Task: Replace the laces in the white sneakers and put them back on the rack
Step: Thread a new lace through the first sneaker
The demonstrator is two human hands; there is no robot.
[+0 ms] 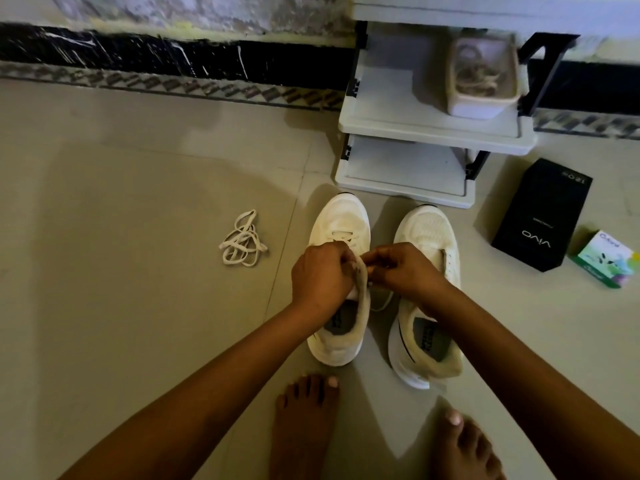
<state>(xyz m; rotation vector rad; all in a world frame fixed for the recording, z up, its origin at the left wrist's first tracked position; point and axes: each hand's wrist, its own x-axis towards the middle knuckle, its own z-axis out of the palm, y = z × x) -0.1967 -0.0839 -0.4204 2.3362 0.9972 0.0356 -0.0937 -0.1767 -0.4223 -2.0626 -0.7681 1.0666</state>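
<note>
Both hands meet over the left sneaker point(341, 221): left hand point(320, 275) grips its tongue, right hand point(403, 271) pinches a lace point(383, 302). Right sneaker point(429, 233) stands beside it on the floor point(138, 188), before the rack point(415, 161); a loose lace point(244, 242) lies leftward.

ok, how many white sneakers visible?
2. Left sneaker, on floor before the shoe rack, held by left hand, right hand pinching its lace; right sneaker beside it. None on the rack.

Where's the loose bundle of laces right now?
In the head view, the lace bundle lies on the floor tiles, left of the left-hand sneaker and apart from it.
</note>
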